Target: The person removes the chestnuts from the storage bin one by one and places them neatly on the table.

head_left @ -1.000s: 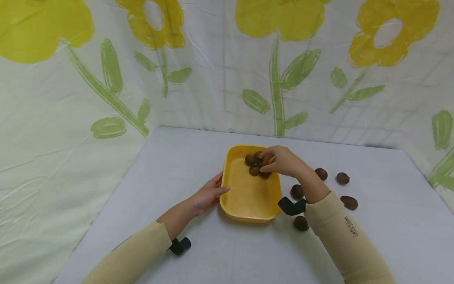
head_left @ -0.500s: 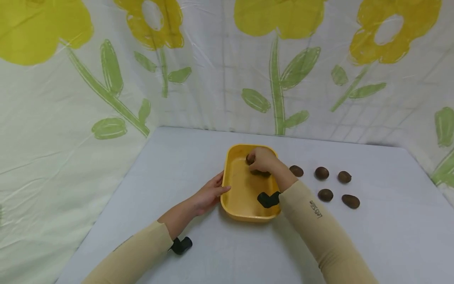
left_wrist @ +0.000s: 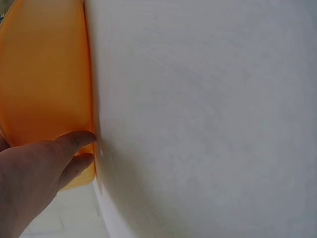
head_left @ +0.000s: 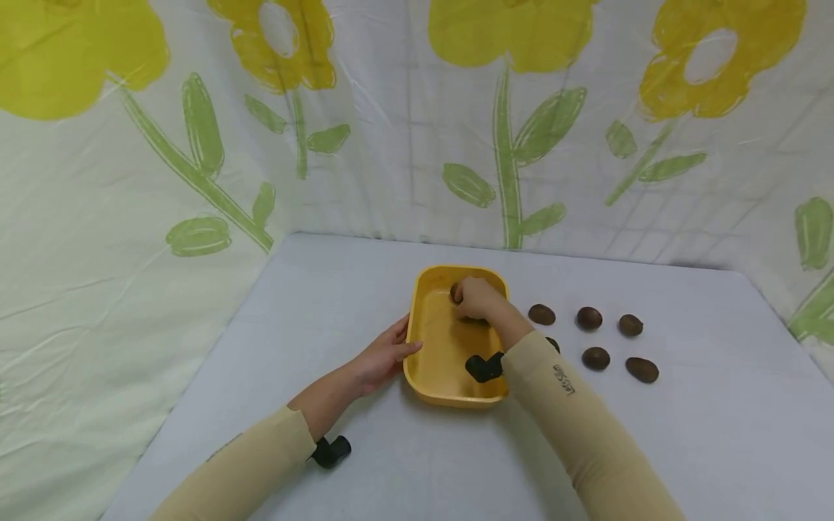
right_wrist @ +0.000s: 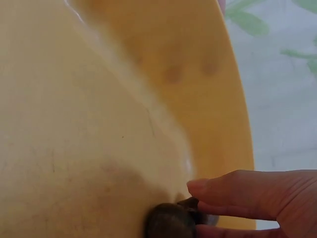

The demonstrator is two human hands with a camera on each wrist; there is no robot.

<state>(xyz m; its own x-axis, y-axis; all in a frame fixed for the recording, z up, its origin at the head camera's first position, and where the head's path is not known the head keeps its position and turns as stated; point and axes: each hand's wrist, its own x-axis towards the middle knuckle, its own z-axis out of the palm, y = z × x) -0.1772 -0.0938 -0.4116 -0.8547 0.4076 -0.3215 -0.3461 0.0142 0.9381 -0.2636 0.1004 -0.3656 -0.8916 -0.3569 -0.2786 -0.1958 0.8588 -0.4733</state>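
Observation:
A yellow rectangular tray (head_left: 443,365) stands on the white table, in the middle of the head view. At its left side my left hand (head_left: 383,358) grips the wall, thumb over the rim and fingers outside; the left wrist view shows those fingers (left_wrist: 74,144) against the outer wall. My right hand (head_left: 481,299) reaches down into the tray's far part. Its fingers pinch one of the dark brown egg-shaped fruits (right_wrist: 171,223), seen at the bottom of the right wrist view. One fruit (head_left: 455,292) peeks out beside the hand; the hand hides the others lying there.
Right of the tray, several more brown fruits lie apart on the table, among them a round one (head_left: 589,318) and a pear-shaped one (head_left: 641,370). One fruit (head_left: 552,344) is partly behind the right sleeve. A flower-painted curtain (head_left: 391,159) hangs behind the table.
My right hand has moved left and deeper into the tray, now covering most fruits there. Its arm shifted left, uncovering fruits on the table. The left hand and tray stay in place.

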